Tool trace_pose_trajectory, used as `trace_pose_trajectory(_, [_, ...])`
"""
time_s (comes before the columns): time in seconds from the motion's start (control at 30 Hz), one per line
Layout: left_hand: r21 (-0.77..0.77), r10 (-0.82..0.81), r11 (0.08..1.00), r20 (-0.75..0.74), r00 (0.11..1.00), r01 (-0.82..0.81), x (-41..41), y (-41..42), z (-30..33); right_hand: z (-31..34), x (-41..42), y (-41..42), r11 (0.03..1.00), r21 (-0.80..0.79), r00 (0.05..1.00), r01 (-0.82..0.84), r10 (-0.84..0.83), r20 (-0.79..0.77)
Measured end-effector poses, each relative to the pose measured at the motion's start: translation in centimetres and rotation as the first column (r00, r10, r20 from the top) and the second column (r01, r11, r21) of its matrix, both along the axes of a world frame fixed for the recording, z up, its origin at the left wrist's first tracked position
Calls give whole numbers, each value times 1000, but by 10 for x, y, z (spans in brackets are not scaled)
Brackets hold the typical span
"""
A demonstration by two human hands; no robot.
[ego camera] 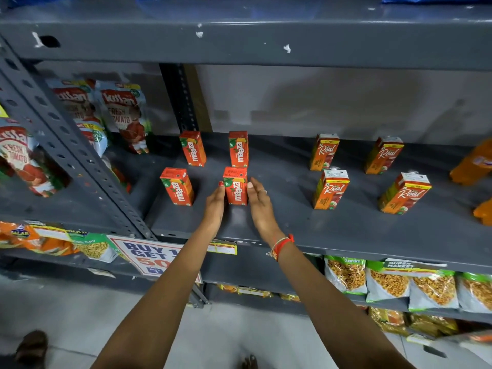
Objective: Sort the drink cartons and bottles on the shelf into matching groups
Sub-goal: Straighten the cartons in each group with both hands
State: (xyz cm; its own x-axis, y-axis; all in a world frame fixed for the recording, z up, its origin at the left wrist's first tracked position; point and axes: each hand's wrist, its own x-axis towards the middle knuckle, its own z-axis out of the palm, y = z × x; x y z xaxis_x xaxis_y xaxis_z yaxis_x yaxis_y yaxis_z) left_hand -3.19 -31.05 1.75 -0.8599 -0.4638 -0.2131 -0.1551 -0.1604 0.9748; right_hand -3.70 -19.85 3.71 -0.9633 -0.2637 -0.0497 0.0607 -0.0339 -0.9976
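Head view: left hand [215,203] and right hand [259,202], fingers flat and open, flank the front carton [235,185] without gripping; cartons already look grouped by brand, orange bottles [472,163] far right probably remain.

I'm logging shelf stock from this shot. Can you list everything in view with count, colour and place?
Maaza cartons: four, orange-red, left of middle shelf, upright.
Real cartons: four, orange with yellow tops, right of the Maaza group.
Orange bottles: at least two, partly cut off at right edge.
Tomato pouches: several, red and pale blue, far left.
Snack bags: several, green and white, lower shelf.
Offer sign: one, white, shelf edge.
Left hand, right hand: either side of the front Maaza carton.
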Motion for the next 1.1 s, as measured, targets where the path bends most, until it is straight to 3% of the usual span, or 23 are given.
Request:
trace_pose_trajectory(0.1, [172,290,944,-35,956,-280,6,8,2,-3,12,23,998,-1,995,64,-64,-80])
trace_pose_trajectory(0.17, [269,526,834,-124,841,-482,20,22,7,-8,24,49,989,-32,981,144,-147,-126])
trace_pose_trajectory(0.27, [158,663,746,-261,701,-647,37,69,14,-16,39,102,938,-153,942,312,-327,-79])
trace_pose_trajectory(0.33, [78,625,760,-355,695,-645,39,112,19,-18,39,140,877,-206,890,434,-452,-52])
trace_pose_trajectory(0.47, [-68,360,897,-459,812,-436,36,192,21,-9,15,207,670,-249,690,699,-723,-8])
trace_pose_trajectory(0.57, [-179,44,974,-439,897,-135,24,244,18,-1,-12,259,557,-191,563,808,-826,-27])
trace_pose_trajectory(0.67, [-191,-180,975,-364,914,116,-5,283,23,-1,-41,298,675,-94,672,732,-738,-62])
trace_pose_trajectory(0.77, [-93,-273,961,-194,942,260,-42,304,30,-2,-68,311,868,30,869,495,-495,1])
trace_pose_trajectory(0.83, [-6,-307,951,-107,946,308,-60,311,29,2,-76,314,943,24,941,331,-332,65])
trace_pose_trajectory(0.93, [83,-359,929,-34,933,360,-74,319,26,6,-79,315,967,-22,963,255,-252,100])
trace_pose_trajectory(1.1, [-6,-353,935,-15,935,353,-67,330,22,5,-77,316,976,-36,969,216,-210,129])
